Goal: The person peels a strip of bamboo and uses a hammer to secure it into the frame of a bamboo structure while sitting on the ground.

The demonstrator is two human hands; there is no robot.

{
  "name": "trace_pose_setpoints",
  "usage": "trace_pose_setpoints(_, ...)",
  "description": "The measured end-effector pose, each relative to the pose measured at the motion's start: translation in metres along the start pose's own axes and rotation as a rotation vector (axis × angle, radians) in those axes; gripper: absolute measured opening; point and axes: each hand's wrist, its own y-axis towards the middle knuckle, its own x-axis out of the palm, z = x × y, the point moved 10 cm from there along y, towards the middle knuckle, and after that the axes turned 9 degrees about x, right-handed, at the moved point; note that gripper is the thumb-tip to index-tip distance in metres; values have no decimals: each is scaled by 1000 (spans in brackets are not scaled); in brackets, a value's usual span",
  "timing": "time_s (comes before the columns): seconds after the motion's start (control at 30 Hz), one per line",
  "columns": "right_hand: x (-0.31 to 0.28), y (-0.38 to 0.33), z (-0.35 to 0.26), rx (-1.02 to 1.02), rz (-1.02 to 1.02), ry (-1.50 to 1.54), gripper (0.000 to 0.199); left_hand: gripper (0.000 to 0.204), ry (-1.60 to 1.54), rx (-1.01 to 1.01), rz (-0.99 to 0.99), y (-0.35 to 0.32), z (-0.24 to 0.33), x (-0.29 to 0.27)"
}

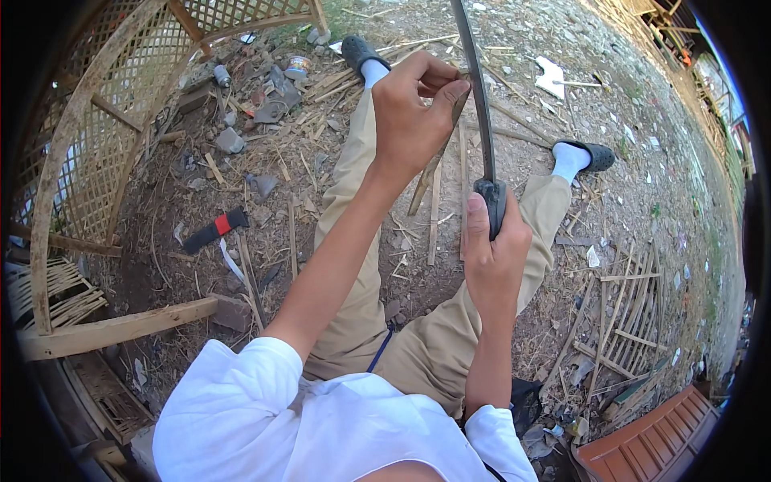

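Where the knife (481, 112) is: in my right hand (499, 247), fingers wrapped round the handle (491, 201) with the thumb laid along it, seemingly to keep the blade (472, 56) steady as it points away from me
What my left hand (411, 120) holds: a thin strip (436, 161), pinched near its upper end close beside the blade, perhaps so its length stays free; whether they touch, I cannot tell
How my legs (542, 221) lie: spread apart, apparently leaving room between them, where loose slats (434, 229) lie on the ground (658, 169)
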Motion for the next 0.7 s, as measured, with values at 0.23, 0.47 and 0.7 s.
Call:
trace_pose_setpoints(0.23, -7, 1, 12, -35, -9, 11, 33, 13, -8, 1, -14, 4, 2, -1)
trace_pose_setpoints(0.47, 0, -8, 30, 142, -185, 485, 34, 12, -6, -21, -40, 5, 0, 7)
trace_pose_setpoints(0.7, -14, -24, 38, 157, -171, 435, 35, 14, -20, -15, -4, 9, -1, 7)
